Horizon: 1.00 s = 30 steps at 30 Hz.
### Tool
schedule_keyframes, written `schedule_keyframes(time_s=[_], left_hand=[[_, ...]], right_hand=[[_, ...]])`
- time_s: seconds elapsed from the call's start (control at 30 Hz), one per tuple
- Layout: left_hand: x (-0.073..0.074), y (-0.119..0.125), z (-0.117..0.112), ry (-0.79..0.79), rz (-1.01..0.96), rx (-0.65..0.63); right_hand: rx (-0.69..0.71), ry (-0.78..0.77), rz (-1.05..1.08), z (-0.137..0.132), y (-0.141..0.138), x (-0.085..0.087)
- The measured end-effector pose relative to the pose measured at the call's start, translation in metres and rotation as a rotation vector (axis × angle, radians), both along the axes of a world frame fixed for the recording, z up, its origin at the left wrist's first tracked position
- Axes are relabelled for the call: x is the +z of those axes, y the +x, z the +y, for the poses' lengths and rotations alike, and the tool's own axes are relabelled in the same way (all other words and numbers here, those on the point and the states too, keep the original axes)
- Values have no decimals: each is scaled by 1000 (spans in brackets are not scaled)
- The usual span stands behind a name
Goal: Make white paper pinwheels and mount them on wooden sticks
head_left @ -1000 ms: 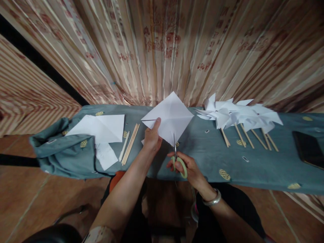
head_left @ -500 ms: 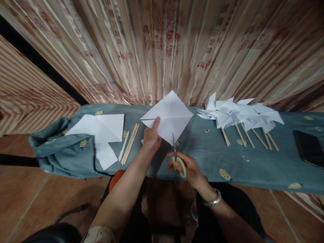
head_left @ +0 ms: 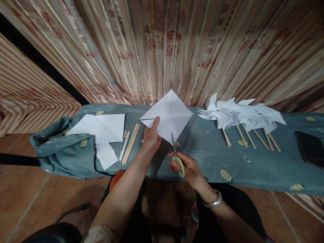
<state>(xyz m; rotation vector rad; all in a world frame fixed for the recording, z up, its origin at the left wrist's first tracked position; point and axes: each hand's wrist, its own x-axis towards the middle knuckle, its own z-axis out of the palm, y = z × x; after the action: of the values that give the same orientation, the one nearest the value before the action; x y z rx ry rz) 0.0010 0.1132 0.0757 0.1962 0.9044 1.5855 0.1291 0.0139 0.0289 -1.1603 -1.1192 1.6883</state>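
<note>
Her left hand (head_left: 152, 136) pinches a white paper square (head_left: 168, 114) above the table's (head_left: 253, 165) near edge; the right hand (head_left: 188, 167) grips green-handled scissors (head_left: 177, 157), blades at the paper's lower corner.

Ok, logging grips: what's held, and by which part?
Left hand: white square paper sheet, lower-left edge. Right hand: green-handled metal scissors, by the handle loops.

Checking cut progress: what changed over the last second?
The right hand has nudged the scissors slightly up into the lower corner of the paper square. The left hand still grips its left side. Loose sheets, sticks and pinwheels lie as before.
</note>
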Motion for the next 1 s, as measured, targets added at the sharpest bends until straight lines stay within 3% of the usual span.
schedule_keyframes(time_s=[0.37,1.0], left_hand=[[-8,3,-3,20,47,-42],[-7,7,-8,-33,79,-56]], right_hand=[[-22,55,-17,3,2,1],[-40,56,-36,7,4,2]])
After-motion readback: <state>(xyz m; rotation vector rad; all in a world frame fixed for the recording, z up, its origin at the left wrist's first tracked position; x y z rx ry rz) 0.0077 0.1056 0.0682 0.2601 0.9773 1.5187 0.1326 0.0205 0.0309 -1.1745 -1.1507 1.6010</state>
